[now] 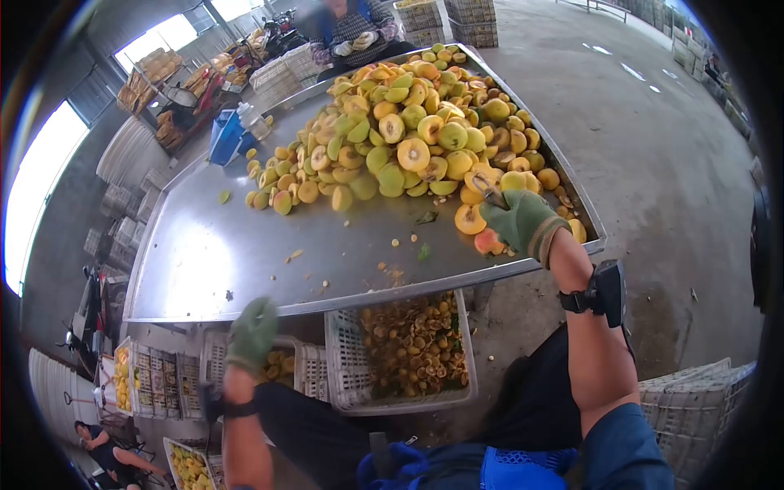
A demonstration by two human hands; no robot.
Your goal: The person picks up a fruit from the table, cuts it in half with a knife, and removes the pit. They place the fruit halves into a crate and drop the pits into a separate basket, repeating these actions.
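Observation:
My right hand (520, 219), in a green glove, is at the right part of the metal table (269, 269), closed round a small metal tool (487, 189) that lies against a halved fruit. A big heap of yellow and green fruit halves (392, 131) covers the far and right parts of the table. Below the near table edge, at the left, my left hand (254, 331), also gloved, is blurred above a crate with fruit pieces; whether it holds anything is not clear. Small pits and leaf bits lie scattered on the metal surface.
Under the near edge stands a white crate (349, 367) of fruit scraps. A blue container (229, 137) and a clear bottle (251, 119) stand at the table's far left. A gloved person (353, 37) sits across the table. Crates (694, 416) are stacked at the lower right.

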